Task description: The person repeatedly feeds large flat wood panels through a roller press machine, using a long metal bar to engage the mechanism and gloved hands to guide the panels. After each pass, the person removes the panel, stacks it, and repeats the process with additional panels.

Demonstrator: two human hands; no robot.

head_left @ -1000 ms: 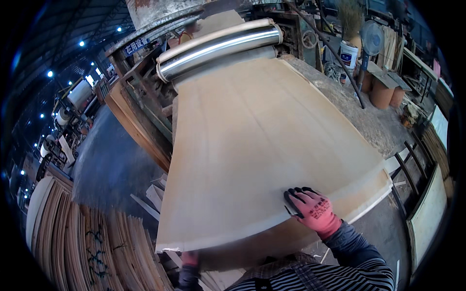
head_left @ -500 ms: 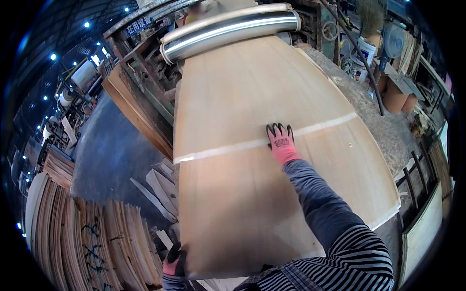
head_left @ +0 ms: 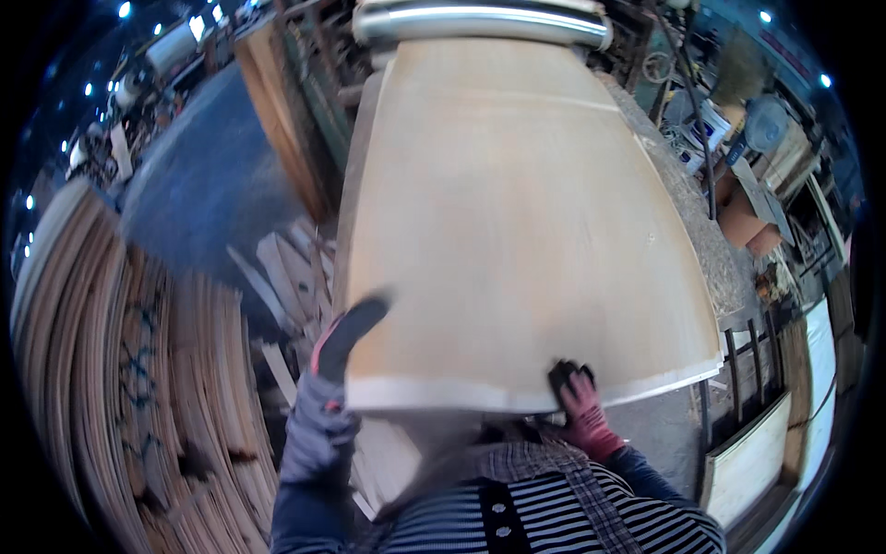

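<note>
A wide, pale wood veneer sheet [head_left: 508,231] lies in front of me, with its white near edge close to my body. My left hand [head_left: 353,334], in a pink and black glove, is at the sheet's left edge by the near corner. Its fingers are stretched out, somewhat smeared by motion. My right hand [head_left: 581,402], gloved alike, rests at the near edge right of the middle, fingertips on the sheet's top and fingers slightly apart. At the far end the veneer reaches a shiny metal roller [head_left: 498,17].
Stacked veneer [head_left: 83,351] stands at left, with loose wood strips [head_left: 291,277] beside the sheet. A tall wooden board [head_left: 281,115] stands farther off. On the right are a dusty ledge [head_left: 688,180], a fan [head_left: 764,125], a cardboard box [head_left: 743,222] and a leaning panel [head_left: 749,462].
My right hand has drawn back from mid-sheet to the near edge. My left hand has moved forward along the left edge. The pale cross line is now nearer the roller, and the view has tilted down.
</note>
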